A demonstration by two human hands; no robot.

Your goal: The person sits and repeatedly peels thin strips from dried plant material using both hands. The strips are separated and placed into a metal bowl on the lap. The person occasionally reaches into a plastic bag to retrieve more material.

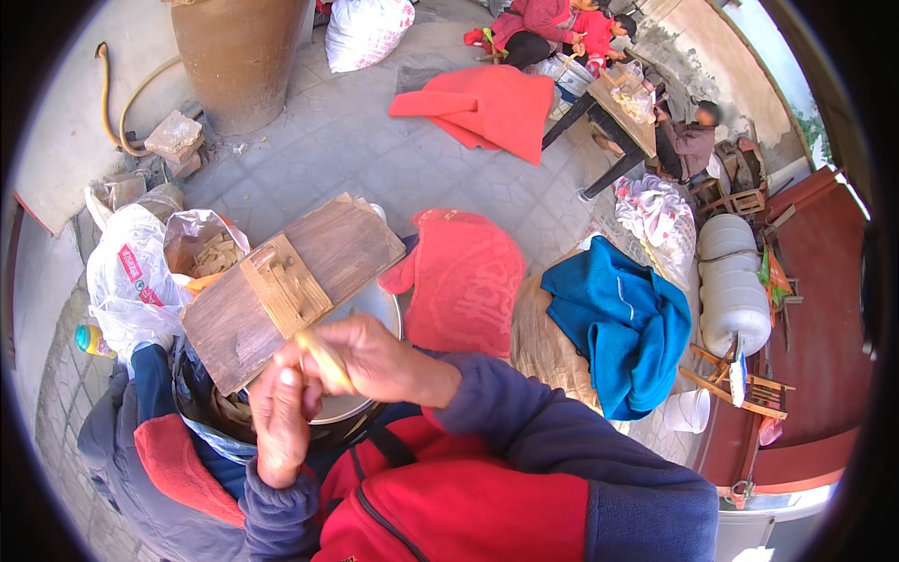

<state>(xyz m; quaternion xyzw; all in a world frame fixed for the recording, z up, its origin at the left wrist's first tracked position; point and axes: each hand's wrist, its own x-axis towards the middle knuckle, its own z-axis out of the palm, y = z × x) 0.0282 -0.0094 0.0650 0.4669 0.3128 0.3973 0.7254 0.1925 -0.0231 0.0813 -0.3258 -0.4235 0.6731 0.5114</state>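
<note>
Both hands meet just in front of a dark wooden board [337, 235] with a paler wood block [284, 284] on it. Pinched in my right hand [369, 355] is a thin yellowish strip [326, 360], its material unclear. My left hand [281, 414] has its thumb and fingers closed close beside the strip; whether it grips part of it is hidden. Beneath the board shows a round metal basin [383, 309]. Below it, left of my hands, a black plastic bag [193, 393] lies open with brownish pieces inside.
At the left stand a white plastic bag [126, 281] and a bag of pale flat pieces [214, 256]. A red cloth [467, 288] lies ahead, a blue cloth [625, 323] to the right. Several people sit beyond near a small table [628, 105]. A large clay jar [235, 63] stands far left.
</note>
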